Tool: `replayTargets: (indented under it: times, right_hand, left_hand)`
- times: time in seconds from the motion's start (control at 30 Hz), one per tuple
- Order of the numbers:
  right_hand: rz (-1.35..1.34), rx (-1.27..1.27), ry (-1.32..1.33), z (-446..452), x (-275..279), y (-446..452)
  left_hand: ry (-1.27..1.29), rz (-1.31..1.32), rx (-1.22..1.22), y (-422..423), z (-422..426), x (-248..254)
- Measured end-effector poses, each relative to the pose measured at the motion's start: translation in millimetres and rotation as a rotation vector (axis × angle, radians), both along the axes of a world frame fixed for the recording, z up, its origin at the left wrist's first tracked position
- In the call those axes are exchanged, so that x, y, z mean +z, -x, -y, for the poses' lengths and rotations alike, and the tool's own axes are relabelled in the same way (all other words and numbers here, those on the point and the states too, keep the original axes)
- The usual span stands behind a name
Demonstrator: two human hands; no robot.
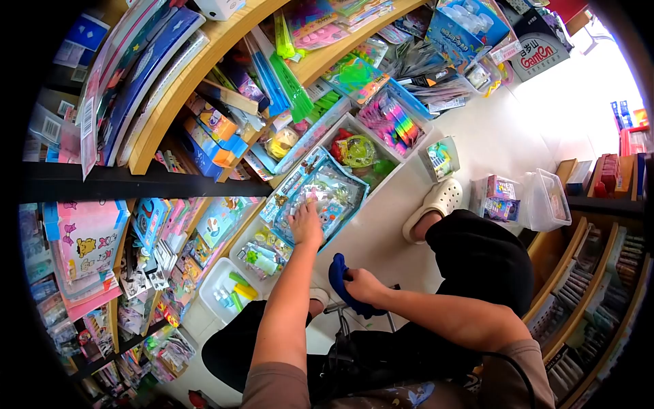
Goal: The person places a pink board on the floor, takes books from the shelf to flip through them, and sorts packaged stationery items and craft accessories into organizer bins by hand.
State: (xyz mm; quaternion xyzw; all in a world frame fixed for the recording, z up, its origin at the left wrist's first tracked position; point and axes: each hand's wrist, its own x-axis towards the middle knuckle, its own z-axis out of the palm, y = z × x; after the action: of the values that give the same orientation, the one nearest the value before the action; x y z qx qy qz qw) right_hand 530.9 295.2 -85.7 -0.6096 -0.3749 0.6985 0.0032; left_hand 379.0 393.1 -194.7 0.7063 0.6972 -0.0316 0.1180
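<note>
My left hand (306, 223) lies with fingers spread on clear plastic packets (328, 202) of small colourful items inside a blue-edged display box (359, 178). No grip by this hand is visible. Lower down, my right hand (366, 286) is closed on a dark blue cloth (343, 276), held above thin metal legs near my lap. Beside the display box, a white bin (349, 123) contains yellow, red and green toys. A clear bin (253, 253) with small packaged items sits on its other side.
Curved wooden shelves (225, 34) packed with stationery and toys rise at left and above. A clear tub (219, 285) with green and yellow items stands on the floor. Another clear container (545, 198) and wooden shelving (555, 262) are at right. My clog (446, 198) rests on the pale tiles.
</note>
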Motion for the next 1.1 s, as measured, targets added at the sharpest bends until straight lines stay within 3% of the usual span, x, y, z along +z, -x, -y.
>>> replayTargets:
  times: [0.1, 0.13, 0.23, 0.27, 0.37, 0.5, 0.53, 0.57, 0.63, 0.77, 0.83, 0.93, 1.0, 1.1]
  right_hand:
    - [-0.013, -0.049, 0.012, -3.8, 3.8, 3.2]
    - [-0.023, -0.082, 0.019, -6.4, 7.6, 3.2]
    - [-0.085, -0.22, 0.006, -4.7, -6.2, 6.1]
    - [-0.113, -0.273, -0.004, -2.3, -14.8, 8.2]
    - [-0.277, -0.53, 0.176, -23.4, 30.7, 6.8]
    - [-0.33, -0.621, -0.139, -9.0, 10.8, 22.1]
    - [-0.28, -0.532, -0.352, -0.5, 5.7, 24.7]
    - [-0.234, -0.387, -0.379, 6.2, -5.5, 25.7]
    - [-0.104, -0.265, -0.406, 8.5, 5.8, 21.8]
    - [-0.114, -0.39, -0.468, -2.3, -24.0, 15.1]
    - [-0.111, -0.462, -0.396, -17.0, -14.6, 7.7]
    - [-0.202, -0.553, -0.212, -29.8, 8.5, -1.0]
    - [-0.337, -0.612, -0.15, -30.2, 2.6, -1.9]
    - [-0.508, -0.612, 0.152, -35.9, 20.2, -11.8]
  left_hand:
    - [0.237, 0.231, 0.162, 16.4, 3.1, -1.6]
    - [0.066, 0.355, 0.161, 24.0, 9.4, -7.7]
    - [0.244, 0.632, 0.381, 42.2, 13.0, -5.5]
    - [0.275, 0.821, 0.49, 41.9, 20.0, 5.0]
    - [0.307, 1.41, 0.76, 32.7, 50.8, 41.3]
    - [0.36, 1.898, 0.934, 4.6, 94.5, 66.8]
    - [0.409, 1.983, 0.999, -2.9, 103.3, 68.1]
    - [0.462, 2.068, 1.066, -10.8, 108.7, 69.4]
    - [0.541, 2.067, 1.038, -27.7, 116.4, 81.5]
    - [0.609, 1.981, 1.093, -48.5, 122.1, 117.5]
    - [0.6, 1.823, 0.969, -38.0, 137.3, 76.2]
    - [0.592, 1.669, 0.859, -31.4, 143.0, 76.9]
    - [0.577, 1.752, 0.831, -27.9, 141.3, 90.8]
    - [0.572, 2.045, 0.842, -22.0, 136.1, 108.2]
